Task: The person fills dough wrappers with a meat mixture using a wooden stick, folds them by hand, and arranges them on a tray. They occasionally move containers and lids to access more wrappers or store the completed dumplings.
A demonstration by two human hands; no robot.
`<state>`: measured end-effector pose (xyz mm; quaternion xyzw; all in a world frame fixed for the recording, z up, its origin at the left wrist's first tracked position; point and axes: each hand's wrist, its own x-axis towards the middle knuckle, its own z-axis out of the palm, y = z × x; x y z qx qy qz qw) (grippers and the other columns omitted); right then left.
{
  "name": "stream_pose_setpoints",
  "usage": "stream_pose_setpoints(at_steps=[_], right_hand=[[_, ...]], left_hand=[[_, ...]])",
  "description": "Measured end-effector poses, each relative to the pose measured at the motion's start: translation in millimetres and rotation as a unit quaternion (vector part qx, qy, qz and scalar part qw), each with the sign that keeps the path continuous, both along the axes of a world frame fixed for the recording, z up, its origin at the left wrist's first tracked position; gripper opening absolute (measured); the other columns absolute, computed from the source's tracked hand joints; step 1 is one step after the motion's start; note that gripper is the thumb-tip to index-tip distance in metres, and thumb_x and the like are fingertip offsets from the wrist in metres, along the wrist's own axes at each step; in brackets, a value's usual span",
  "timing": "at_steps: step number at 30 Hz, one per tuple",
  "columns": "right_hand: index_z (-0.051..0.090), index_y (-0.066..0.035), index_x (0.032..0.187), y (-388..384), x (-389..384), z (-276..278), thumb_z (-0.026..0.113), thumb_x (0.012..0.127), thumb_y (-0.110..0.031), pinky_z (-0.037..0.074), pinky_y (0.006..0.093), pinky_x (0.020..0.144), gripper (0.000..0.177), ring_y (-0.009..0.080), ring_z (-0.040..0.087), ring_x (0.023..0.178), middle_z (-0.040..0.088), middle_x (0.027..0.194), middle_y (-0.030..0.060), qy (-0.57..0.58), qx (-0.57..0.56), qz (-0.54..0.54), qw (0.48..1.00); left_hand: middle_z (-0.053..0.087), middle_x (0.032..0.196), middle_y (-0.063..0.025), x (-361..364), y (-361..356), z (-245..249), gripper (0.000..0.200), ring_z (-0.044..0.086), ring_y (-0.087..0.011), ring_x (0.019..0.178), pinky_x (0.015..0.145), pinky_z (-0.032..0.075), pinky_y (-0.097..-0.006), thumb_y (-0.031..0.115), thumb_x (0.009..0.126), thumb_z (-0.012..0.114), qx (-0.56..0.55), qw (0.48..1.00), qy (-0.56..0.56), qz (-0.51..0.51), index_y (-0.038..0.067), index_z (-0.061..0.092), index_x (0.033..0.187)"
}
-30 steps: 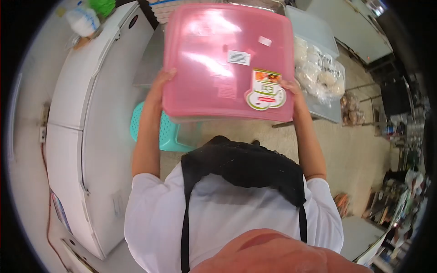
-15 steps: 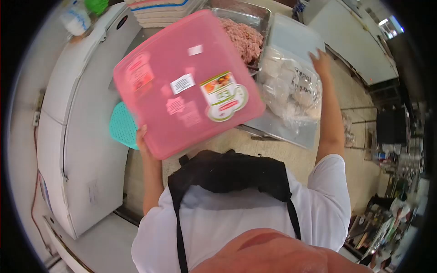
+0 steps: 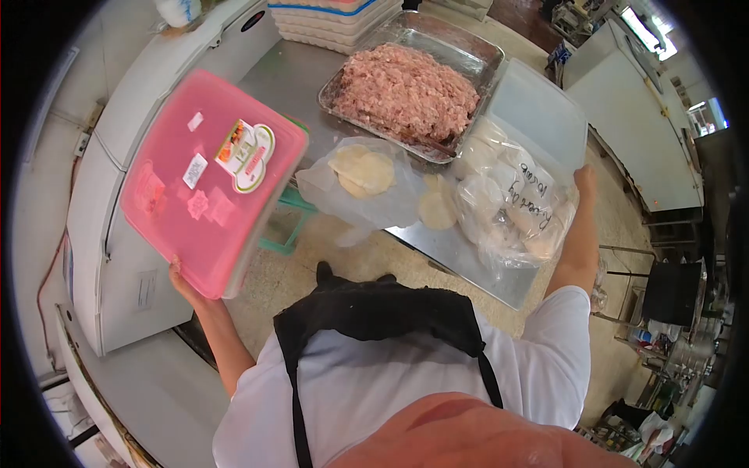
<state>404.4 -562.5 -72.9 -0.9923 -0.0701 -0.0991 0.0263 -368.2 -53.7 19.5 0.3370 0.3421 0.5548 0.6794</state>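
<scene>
My left hand [image 3: 185, 285] is closed on the near corner of a plastic container with a pink lid [image 3: 168, 226], held tilted off the table's left side. Stickers show on the lid. My right hand [image 3: 583, 178] is at the right edge of a translucent plastic box or lid [image 3: 538, 101]; its fingers are mostly hidden. Beside that hand lies a clear plastic bag [image 3: 511, 199] with handwriting, holding pale rounded pieces. Flat pale dough discs [image 3: 363, 170] rest on a plastic sheet [image 3: 320, 175], and another pale disc [image 3: 437, 204] lies near the bag.
A metal tray [image 3: 488, 58] of raw ground meat [image 3: 406, 90] stands on the steel table [image 3: 292, 74]. Stacked pale trays [image 3: 320, 27] sit at the back left. A teal stool [image 3: 281, 226] is below the table edge, and a white freezer [image 3: 148, 288] stands at left.
The pink-lidded container has moved left and down in my left hand, revealing the meat tray and dough discs. My right hand has shifted down along the translucent piece's right edge.
</scene>
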Motion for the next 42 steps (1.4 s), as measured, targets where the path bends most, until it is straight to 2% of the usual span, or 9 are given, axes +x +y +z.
stream_pose_setpoints(at_steps=[7, 13, 19, 22, 25, 30, 35, 39, 42], right_hand=[[0.063, 0.002, 0.093, 38, -47, 118, 0.054, 0.079, -0.029, 0.048, 0.0379, 0.056, 0.035, 0.023, 0.058, 0.053, 0.061, 0.071, 0.0149, 0.069, 0.244, -0.013, 0.967], [0.062, 0.001, 0.094, 34, -72, 125, 0.055, 0.081, -0.028, 0.048, 0.0378, 0.061, 0.033, 0.0244, 0.061, 0.057, 0.062, 0.075, 0.0158, 0.025, 0.112, -0.06, 0.992], [0.063, 0.004, 0.088, 25, -77, 91, 0.052, 0.08, -0.025, 0.05, 0.0423, 0.068, 0.032, 0.0329, 0.065, 0.067, 0.065, 0.074, 0.0186, 0.002, 0.03, -0.073, 0.997], [0.062, 0.003, 0.09, 34, -83, 97, 0.049, 0.081, -0.024, 0.051, 0.0419, 0.069, 0.031, 0.0329, 0.066, 0.067, 0.065, 0.072, 0.019, 0.065, 0.077, -0.124, 0.987], [0.056, 0.003, 0.096, 40, -85, 117, 0.052, 0.084, -0.026, 0.051, 0.0371, 0.054, 0.032, 0.026, 0.065, 0.055, 0.063, 0.068, 0.0192, 0.043, 0.131, -0.116, 0.984], [0.05, 0.006, 0.105, 67, -102, 193, 0.046, 0.09, -0.021, 0.053, 0.0313, 0.05, 0.031, 0.0255, 0.066, 0.056, 0.062, 0.08, 0.0195, -0.012, 0.219, -0.115, 0.969], [0.049, 0.001, 0.12, 38, -124, 218, 0.046, 0.091, -0.022, 0.049, 0.0271, 0.047, 0.037, 0.017, 0.06, 0.052, 0.061, 0.079, 0.011, -0.045, 0.392, -0.048, 0.918], [0.045, -0.006, 0.134, 75, -206, 237, 0.045, 0.09, -0.026, 0.041, 0.0224, 0.044, 0.048, 0.0105, 0.053, 0.052, 0.059, 0.076, 0.0052, 0.005, 0.445, 0.095, 0.89], [0.042, -0.011, 0.139, 106, -246, 239, 0.043, 0.089, -0.026, 0.037, 0.0202, 0.043, 0.052, 0.0078, 0.049, 0.052, 0.056, 0.072, 0.0022, 0.083, 0.423, 0.192, 0.882]], left_hand=[[0.053, 0.121, -0.017, 85, 88, 60, 0.057, 0.055, -0.0307, 0.109, 0.092, 0.048, -0.0436, 0.028, 0.082, 0.056, 0.088, 0.995, -0.007, -0.043, -0.004, 0.042, 0.127], [0.052, 0.127, -0.0153, 232, 252, 74, 0.053, 0.053, -0.0292, 0.114, 0.096, 0.046, -0.0442, 0.024, 0.082, 0.057, 0.2, 0.965, -0.043, -0.165, 0.002, 0.044, 0.128], [0.05, 0.131, -0.0146, 459, 387, 69, 0.059, 0.047, -0.0353, 0.121, 0.103, 0.034, -0.0564, 0.019, 0.077, 0.059, 0.051, 0.938, -0.118, -0.323, 0.007, 0.042, 0.132], [0.053, 0.128, -0.0138, 515, 321, 82, 0.049, 0.045, -0.0299, 0.123, 0.105, 0.034, -0.0448, 0.027, 0.085, 0.057, 0.032, 0.916, -0.241, -0.32, 0.005, 0.048, 0.127], [0.052, 0.13, -0.0142, 562, 321, 72, 0.056, 0.044, -0.0318, 0.123, 0.102, 0.036, -0.0517, 0.027, 0.078, 0.064, 0.048, 0.911, -0.263, -0.312, 0.007, 0.048, 0.127], [0.052, 0.13, -0.0137, 558, 276, 108, 0.062, 0.046, -0.0315, 0.121, 0.097, 0.038, -0.0519, 0.039, 0.077, 0.067, -0.05, 0.971, -0.066, -0.225, 0.011, 0.047, 0.129], [0.047, 0.134, -0.0148, 501, 234, 119, 0.063, 0.046, -0.0335, 0.121, 0.098, 0.039, -0.0528, 0.041, 0.083, 0.06, 0.053, 0.96, -0.033, -0.274, 0.009, 0.041, 0.133], [0.043, 0.137, -0.0156, 393, 151, 87, 0.064, 0.047, -0.0351, 0.121, 0.098, 0.039, -0.0535, 0.043, 0.088, 0.055, 0.092, 0.923, 0.041, -0.372, 0.007, 0.035, 0.136], [0.038, 0.141, -0.0172, 311, 89, 49, 0.073, 0.048, -0.0348, 0.12, 0.096, 0.041, -0.0463, 0.051, 0.091, 0.048, 0.005, 0.818, 0.004, -0.575, 0.009, 0.022, 0.145]])
